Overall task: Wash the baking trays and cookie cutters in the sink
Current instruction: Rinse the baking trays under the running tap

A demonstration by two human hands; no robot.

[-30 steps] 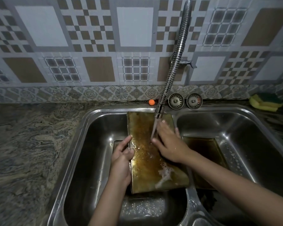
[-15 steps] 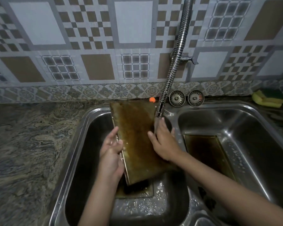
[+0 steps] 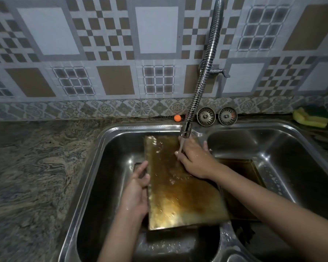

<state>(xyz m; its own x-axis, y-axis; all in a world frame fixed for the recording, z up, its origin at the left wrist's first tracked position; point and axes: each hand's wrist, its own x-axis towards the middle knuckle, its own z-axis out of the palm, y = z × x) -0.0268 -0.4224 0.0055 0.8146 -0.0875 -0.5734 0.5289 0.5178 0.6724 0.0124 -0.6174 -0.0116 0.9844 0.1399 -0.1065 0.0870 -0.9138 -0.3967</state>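
The left hand point(image 3: 137, 188) grips the left long edge of the baking tray point(image 3: 180, 191), fingers curled round the rim, holding it tilted over the left basin of the sink point(image 3: 95, 167). That grip should stay firm: the metal is wet and likely slick.

Between the hands, the tray's stained surface faces up, water spreading down it. Keeping the tilt lets runoff drain toward the near edge.

The right hand point(image 3: 195, 160) lies flat on the tray's upper part, fingers straight, directly under the stream from the faucet point(image 3: 186, 129). Rubbing should work downward from there, following the flow.

Beyond the right hand, a second tray point(image 3: 242, 171) sits in the right basin, judged unwashed. No cookie cutters are visible.
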